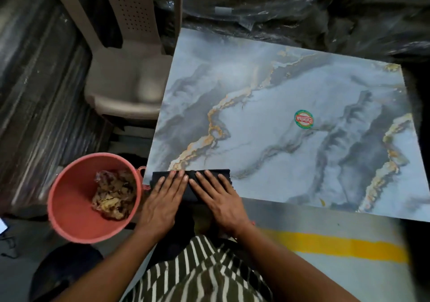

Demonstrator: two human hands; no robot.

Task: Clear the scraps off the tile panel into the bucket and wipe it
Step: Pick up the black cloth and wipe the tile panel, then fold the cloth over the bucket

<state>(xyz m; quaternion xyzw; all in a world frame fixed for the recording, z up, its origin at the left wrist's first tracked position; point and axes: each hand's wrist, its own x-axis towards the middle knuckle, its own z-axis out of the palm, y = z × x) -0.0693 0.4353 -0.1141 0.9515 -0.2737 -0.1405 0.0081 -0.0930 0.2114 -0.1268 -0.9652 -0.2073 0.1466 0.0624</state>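
Both my left hand (pixel 160 203) and right hand (pixel 221 200) lie flat, fingers spread, pressing the dark cloth (pixel 190 180) on the tile panel (pixel 279 120). It's probably soft and light, sliding easily on slick glaze, so I'd press through my palms.

Beyond the fingertips (pixel 178 174) the tile panel (pixel 279 87) lay open, only a sticker (pixel 303 119) far ahead; left of the fingers, the bucket (pixel 69 197) and chair (pixel 130 81) crowded in.

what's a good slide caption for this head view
Both hands, left and right, press a dark cloth flat on the tile panel; scraps in bucket.
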